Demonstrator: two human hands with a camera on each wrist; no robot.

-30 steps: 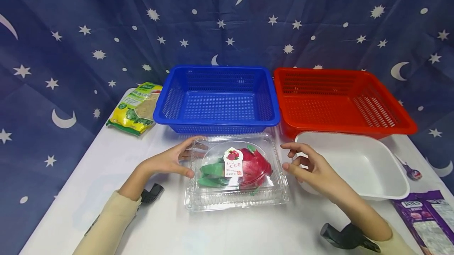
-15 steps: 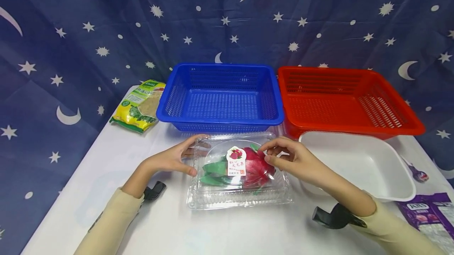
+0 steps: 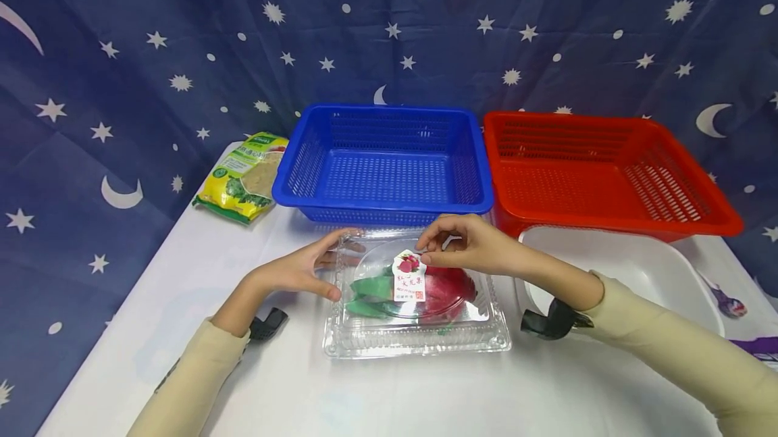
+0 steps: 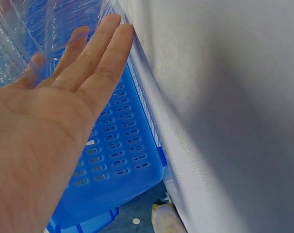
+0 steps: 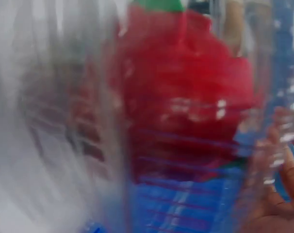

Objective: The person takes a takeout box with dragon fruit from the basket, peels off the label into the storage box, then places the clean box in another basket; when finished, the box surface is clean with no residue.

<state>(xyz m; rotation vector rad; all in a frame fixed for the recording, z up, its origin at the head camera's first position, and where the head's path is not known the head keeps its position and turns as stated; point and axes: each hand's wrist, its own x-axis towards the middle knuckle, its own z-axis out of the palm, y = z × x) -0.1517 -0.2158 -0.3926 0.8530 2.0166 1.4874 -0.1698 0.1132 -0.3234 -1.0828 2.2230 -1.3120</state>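
Clear plastic clamshell box (image 3: 416, 302) with red dragon fruit (image 3: 446, 288) lies on white table (image 3: 292, 383), just before blue plastic basket (image 3: 383, 163). Left hand (image 3: 292, 271) braces box's left side, fingers (image 4: 96, 60) straight, steadying. Right hand (image 3: 464, 244) over lid's rear edge, fingers curled, pinching it.

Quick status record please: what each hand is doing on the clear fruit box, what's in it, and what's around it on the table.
left hand: straight fingers pressed against the left side of the clear clamshell box
right hand: over the box's back edge, fingers curled at the lid; whether they pinch it cannot be told
contents: red dragon fruit with green leaves, label sticker on the lid
lid: down
behind the box: blue basket, red basket, both holding nothing
right of the box: white tub
far left: yellow-green packet
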